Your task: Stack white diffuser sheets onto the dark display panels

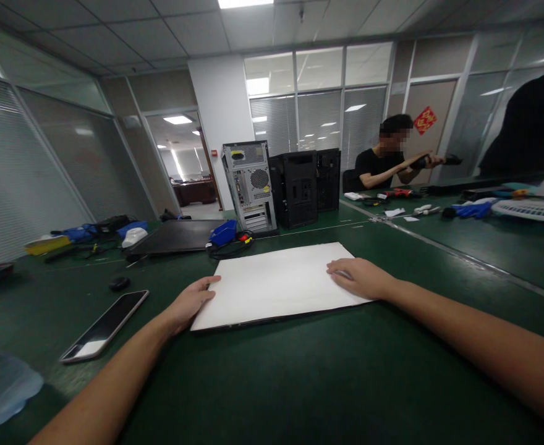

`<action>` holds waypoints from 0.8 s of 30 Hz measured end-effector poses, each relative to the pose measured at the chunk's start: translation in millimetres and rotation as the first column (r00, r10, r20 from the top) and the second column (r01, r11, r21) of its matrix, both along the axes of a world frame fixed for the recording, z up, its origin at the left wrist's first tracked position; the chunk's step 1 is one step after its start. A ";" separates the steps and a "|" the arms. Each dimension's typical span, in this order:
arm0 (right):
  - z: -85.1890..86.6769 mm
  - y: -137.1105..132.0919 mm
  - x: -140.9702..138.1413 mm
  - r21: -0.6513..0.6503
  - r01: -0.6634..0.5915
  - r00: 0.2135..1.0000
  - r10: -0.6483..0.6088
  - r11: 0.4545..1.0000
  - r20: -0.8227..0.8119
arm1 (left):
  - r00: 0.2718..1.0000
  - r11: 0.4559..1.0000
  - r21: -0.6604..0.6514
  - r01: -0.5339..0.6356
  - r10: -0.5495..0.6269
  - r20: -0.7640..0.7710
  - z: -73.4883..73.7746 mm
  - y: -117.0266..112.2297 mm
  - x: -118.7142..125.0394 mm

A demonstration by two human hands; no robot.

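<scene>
A flat white rectangular panel (pixel 272 287) with a thin dark edge lies before me on the green table. My left hand (pixel 195 303) is closed on its left edge, the thumb on top and the fingers partly hidden beside and under it. Over the right side rests my right hand (pixel 358 278), its fingers reaching inward on the white surface. A small greyish patch shows between those fingers; whether it is a thing or shadow, I cannot tell.
On the left lie a phone (pixel 105 324), a round black piece (pixel 119 283) and a clear plastic bag (pixel 3 389). Behind the panel stand computer cases (pixel 253 185), a dark flat screen (pixel 174 238) and cables (pixel 230 248). Two people are across the table; blue gloves (pixel 471 209) lie far right.
</scene>
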State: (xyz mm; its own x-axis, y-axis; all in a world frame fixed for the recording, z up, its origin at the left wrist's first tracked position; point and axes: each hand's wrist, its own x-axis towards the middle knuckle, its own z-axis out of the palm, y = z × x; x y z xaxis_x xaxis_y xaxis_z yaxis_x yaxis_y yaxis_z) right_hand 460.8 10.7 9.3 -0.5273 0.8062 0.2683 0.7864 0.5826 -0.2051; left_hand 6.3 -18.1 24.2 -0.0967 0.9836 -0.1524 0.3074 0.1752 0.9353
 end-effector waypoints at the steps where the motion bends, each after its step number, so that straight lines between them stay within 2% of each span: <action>1: -0.2 0.1 0.1 0.002 0.000 1.000 0.000 1.000 -0.004 | 1.000 1.000 0.002 0.002 -0.002 0.007 0.2 -0.3 0.3; 24: 1.6 1.1 1.2 0.009 -0.025 1.000 0.025 1.000 0.003 | 1.000 1.000 0.012 -0.024 0.024 -0.007 5.6 -4.6 7.5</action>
State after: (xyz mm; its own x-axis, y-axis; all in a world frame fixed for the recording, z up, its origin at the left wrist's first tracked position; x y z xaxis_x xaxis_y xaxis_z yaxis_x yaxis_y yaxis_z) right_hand 462.0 11.8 10.9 -0.5481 0.7905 0.2734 0.7723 0.6038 -0.1976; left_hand 13.9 -22.7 29.8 -0.1209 0.9827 -0.1401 0.3096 0.1714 0.9353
